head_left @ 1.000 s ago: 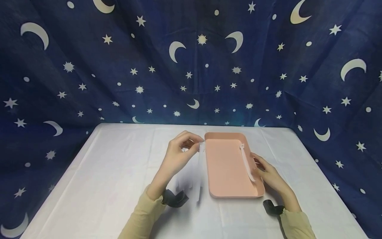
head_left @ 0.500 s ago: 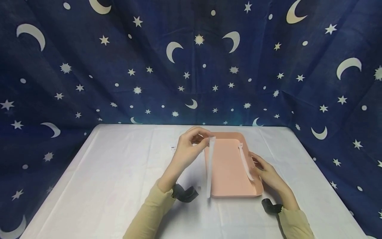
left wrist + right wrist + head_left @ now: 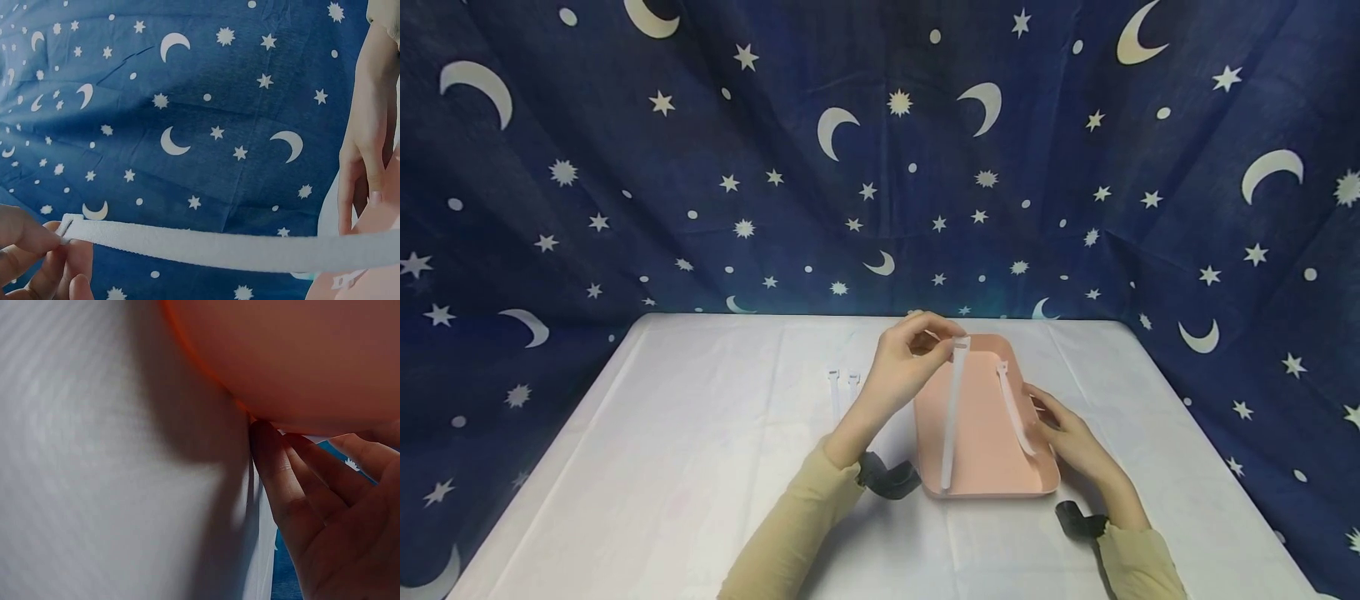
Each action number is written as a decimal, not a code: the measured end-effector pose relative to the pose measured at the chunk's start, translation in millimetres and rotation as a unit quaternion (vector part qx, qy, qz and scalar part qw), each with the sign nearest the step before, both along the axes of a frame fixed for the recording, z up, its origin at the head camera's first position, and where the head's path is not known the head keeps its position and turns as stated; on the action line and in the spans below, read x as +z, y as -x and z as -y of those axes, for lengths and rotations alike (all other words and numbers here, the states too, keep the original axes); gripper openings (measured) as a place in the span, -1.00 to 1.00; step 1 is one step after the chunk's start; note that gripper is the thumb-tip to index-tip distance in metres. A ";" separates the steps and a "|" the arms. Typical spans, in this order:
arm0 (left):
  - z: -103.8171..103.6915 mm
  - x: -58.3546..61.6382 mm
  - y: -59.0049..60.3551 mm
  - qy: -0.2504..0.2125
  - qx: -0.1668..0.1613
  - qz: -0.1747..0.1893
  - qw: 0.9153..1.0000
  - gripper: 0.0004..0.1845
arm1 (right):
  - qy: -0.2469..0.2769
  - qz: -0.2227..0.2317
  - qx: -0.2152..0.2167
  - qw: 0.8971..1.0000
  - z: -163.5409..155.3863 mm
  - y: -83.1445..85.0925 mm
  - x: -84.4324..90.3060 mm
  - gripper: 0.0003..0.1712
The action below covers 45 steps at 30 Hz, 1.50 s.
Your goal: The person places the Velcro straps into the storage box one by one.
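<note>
Head view shows the left hand point(image 3: 904, 360) raised over the near-left part of a shallow pink rectangular plastic tray point(image 3: 992, 481), its thumb and fingertips pinching the top end of a long white fabric strap point(image 3: 952, 417). That strap hangs down so that its lower end reaches the tray's near edge. The left wrist view confirms the pinch: curled fingers point(image 3: 28, 240) clamp the strap's tip while the rest of it runs off across the frame. The right hand point(image 3: 1071, 435) lies along the tray's right wall, fingers fairly straight and pressed against the rim, gripping nothing; the right wrist view shows those fingertips point(image 3: 270, 464) touching the tray's underside at the white-covered counter point(image 3: 700, 467).

By my judgement the step in hand is setting this strap into the tray, and the next move would call for lowering it flat beside the one already there while the right hand steadies the tray.

Counting: one tray; four white straps in all, namely one held, a second white strap point(image 3: 1015, 406) lying inside the tray along its right side, and two more straps point(image 3: 842, 385) on the counter left of the tray.
</note>
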State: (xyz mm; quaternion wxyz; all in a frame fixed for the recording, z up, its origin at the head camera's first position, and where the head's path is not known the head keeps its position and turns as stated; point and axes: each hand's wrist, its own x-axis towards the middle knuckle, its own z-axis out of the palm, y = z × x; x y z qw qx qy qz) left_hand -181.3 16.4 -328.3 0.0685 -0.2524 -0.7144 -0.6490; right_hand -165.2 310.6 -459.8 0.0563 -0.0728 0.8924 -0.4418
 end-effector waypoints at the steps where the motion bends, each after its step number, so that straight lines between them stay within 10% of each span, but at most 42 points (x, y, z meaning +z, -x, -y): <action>1: -2.4 0.6 0.5 0.003 -0.001 0.000 1.000 -0.85 | 0.000 0.000 0.000 1.000 -0.1 -0.1 -0.3 -0.28; 34: -67.7 -9.6 24.7 0.035 -0.018 0.008 0.999 -0.84 | 0.007 -0.003 0.001 1.000 -1.5 -0.9 0.0 -0.31; 45: -79.4 -27.3 37.4 0.017 0.005 0.059 0.998 -0.83 | -0.001 0.002 -0.002 1.000 -0.9 0.0 0.0 -0.30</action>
